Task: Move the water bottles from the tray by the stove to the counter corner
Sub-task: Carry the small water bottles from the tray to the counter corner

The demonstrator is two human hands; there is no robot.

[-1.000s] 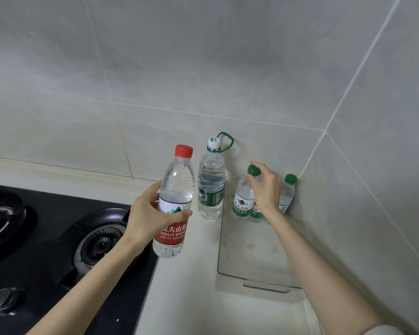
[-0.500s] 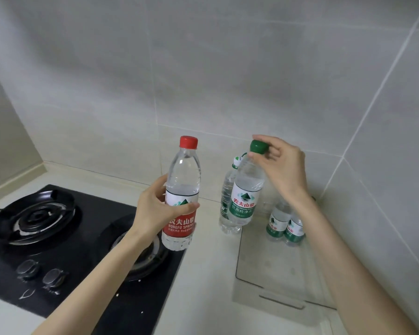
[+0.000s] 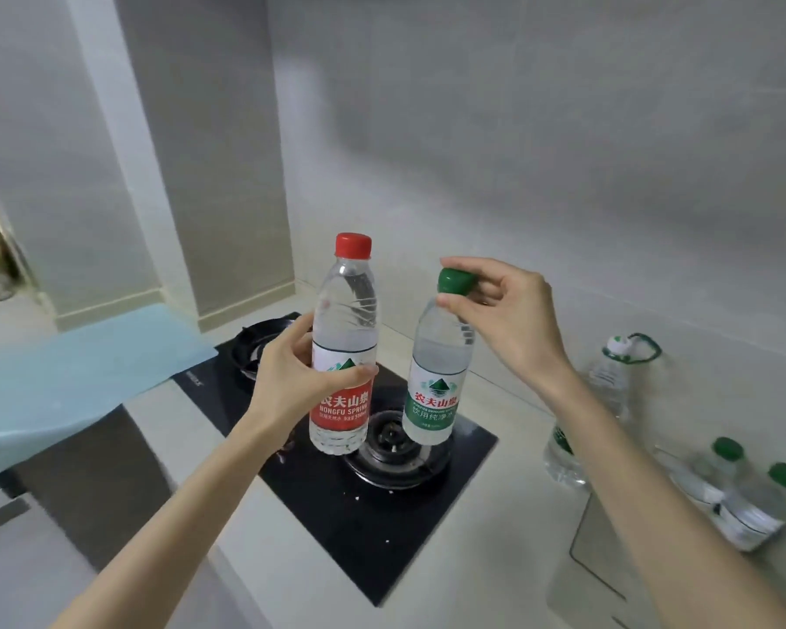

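So the green-capped bottle [image 3: 436, 392] is off the tray [image 3: 595, 551] now. A second ago it stood at the tray's back edge. Now the right hand [image 3: 513, 320] pinches its cap and it dangles over the stove [image 3: 382, 515]. The left hand [image 3: 291, 383] is wrapped round the red-capped bottle [image 3: 346, 338], also in the air above the stove. Two small bottles [image 3: 745, 501] are left at the tray's far end. My guess is these two get set down next, so about halfway.
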